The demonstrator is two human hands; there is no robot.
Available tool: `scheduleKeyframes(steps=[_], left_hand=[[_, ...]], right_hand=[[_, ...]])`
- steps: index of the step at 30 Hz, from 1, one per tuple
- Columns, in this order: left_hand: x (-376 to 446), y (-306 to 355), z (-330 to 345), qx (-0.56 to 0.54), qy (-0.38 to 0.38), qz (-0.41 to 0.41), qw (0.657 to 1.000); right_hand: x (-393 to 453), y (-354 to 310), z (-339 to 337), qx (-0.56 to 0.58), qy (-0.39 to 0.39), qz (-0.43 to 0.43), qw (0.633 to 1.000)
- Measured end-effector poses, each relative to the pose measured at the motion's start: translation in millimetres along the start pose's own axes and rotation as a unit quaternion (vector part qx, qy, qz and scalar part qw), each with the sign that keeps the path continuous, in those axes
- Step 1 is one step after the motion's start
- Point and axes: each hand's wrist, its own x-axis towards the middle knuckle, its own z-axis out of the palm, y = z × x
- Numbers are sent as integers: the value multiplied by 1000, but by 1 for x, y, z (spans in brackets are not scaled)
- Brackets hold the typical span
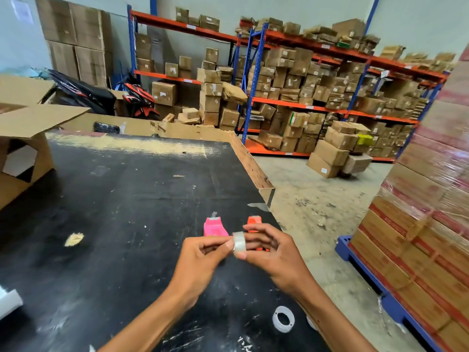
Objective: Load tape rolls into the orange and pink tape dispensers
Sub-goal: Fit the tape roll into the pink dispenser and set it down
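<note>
Warehouse racks of cartons stand behind our black surface (114, 199), whose right edge falls away to bare concrete floor (317, 219) just beside our hands. We pinch a clear tape roll (238, 243) between both: the left hand (203, 257) grips its left side, the right hand (272, 252) its right. Just beyond lie the pink dispenser (215, 227) and, near the edge, the orange dispenser (254, 221), partly hidden by our fingers. A white ring (283, 318) sits close to us. Leftward the surface lies open up to a cardboard box (25, 158).
</note>
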Motion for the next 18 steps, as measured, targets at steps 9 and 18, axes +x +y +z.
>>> scheduleKeyframes(steps=[9, 18], left_hand=[[6, 6, 6, -42, 60, -11, 997], [27, -10, -1, -14, 58, -65, 996]], right_hand=[[16, 9, 16, -17, 18, -74, 997], [31, 28, 20, -44, -22, -55, 997]])
